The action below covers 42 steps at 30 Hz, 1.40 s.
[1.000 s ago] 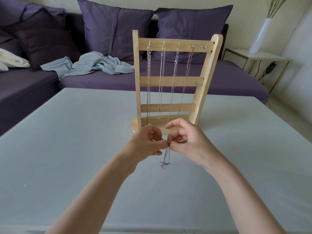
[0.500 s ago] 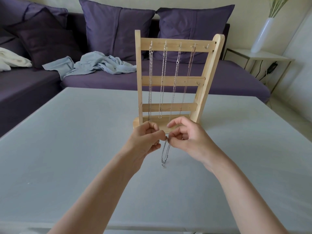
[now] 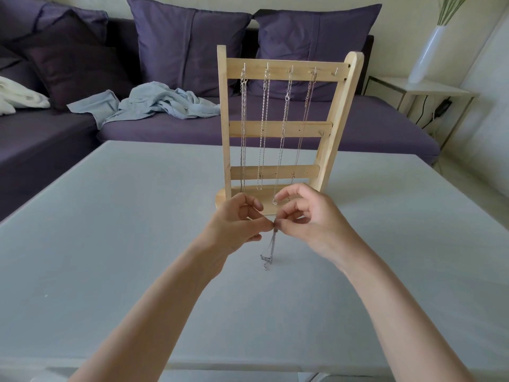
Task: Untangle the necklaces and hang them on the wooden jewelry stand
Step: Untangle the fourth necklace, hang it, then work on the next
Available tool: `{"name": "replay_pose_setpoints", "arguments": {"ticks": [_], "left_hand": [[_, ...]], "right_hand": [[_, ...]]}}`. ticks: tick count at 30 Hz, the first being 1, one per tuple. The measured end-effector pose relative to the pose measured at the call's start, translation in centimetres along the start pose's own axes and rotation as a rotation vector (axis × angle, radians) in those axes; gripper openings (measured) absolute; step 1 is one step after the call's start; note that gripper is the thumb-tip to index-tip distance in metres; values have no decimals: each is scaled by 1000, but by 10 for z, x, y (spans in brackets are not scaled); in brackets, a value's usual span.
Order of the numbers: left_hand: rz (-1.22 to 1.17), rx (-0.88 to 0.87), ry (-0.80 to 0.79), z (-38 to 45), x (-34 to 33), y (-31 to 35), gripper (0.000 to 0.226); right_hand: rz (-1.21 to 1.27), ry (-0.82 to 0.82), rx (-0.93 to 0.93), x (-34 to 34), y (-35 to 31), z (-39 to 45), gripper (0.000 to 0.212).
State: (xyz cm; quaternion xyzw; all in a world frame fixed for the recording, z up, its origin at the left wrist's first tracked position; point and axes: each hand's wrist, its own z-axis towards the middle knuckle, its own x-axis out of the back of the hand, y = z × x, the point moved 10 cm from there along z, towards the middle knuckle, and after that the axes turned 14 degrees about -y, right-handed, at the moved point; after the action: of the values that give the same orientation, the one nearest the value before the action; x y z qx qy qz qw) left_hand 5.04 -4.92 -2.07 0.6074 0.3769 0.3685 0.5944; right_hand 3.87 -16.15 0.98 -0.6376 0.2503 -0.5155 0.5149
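A pale grey table (image 3: pixel 115 216) fills most of the view. A wooden jewelry stand (image 3: pixel 278 128) stands upright on it towards the far edge, its flat base resting on the tabletop. The lower end of a thin silver necklace (image 3: pixel 268 257) touches the surface nearer the viewer.

- the held necklace (image 3: pixel 271 248) is too fine to tell how its strands cross; its top is hidden between the pinching fingertips of the left hand (image 3: pixel 234 224) and right hand (image 3: pixel 308 219).
- the right hand covers the near right corner of the wooden jewelry stand (image 3: pixel 278 128).
- clasps on the four hanging necklaces (image 3: pixel 264 128) are too small to make out.
- the vase (image 3: pixel 425 55), far right, loses its stems at the top edge.
- the white cloth (image 3: pixel 19 97) is cut off at the left edge.
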Motion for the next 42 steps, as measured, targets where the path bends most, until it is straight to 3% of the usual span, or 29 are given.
{"name": "replay_pose_setpoints", "arguments": {"ticks": [10,15,19,25,33,42], "left_hand": [[127,-88,-25,-1,-6,12,25],[-168,10,-53,0,-11,-5,25],[-351,103,-56,0,-16,-17,27],[-225,112,-97,1,-14,-15,25],[-71,287,-193,-5,-19,-30,19],[-286,247,-103,-3,-20,-32,23]], "right_hand": [[93,-51,-74,-8,11,0,32],[234,-37,-57,-8,13,-1,31],[143,-15,-51,-8,11,1,35],[132,-30,-64,-9,11,2,36],[12,-206,-121,-23,12,-1,36],[14,-138,-50,-20,4,-1,36]]}}
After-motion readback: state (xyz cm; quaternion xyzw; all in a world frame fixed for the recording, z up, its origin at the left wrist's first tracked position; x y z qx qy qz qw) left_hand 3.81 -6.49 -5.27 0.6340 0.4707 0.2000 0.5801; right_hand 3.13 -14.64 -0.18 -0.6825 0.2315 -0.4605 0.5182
